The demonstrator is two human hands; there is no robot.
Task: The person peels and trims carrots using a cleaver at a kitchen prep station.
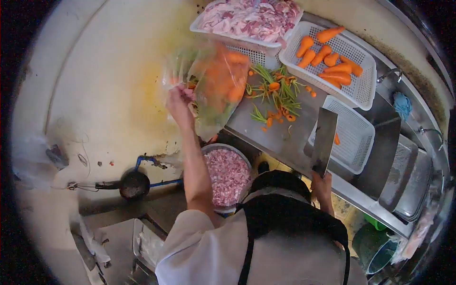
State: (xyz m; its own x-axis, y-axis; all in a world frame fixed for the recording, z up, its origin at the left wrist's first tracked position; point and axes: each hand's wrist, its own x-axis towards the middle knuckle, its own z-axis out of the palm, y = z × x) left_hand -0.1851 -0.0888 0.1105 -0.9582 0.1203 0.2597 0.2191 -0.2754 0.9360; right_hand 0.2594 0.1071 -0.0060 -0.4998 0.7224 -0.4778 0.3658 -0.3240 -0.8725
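Observation:
My left hand [180, 100] is closed on the side of a clear plastic bag [213, 90] at the left end of the steel counter. Orange carrots and green tops show through the bag. At the counter's front edge, my right hand [321, 186] grips the handle of a cleaver [325, 135], its broad blade pointing away from me. Between the two hands lie cut carrot tops [280, 92] with green stems and orange ends. Trimmed carrots [332, 57] sit in a white basket [294, 66] behind them.
A white basket of raw meat [247, 21] stands at the back. Another white basket [358, 133] is right of the cleaver, beside the sink. Below the counter is a round tub of chopped meat [225, 175]. A dark green bucket [373, 249] stands on the floor at right.

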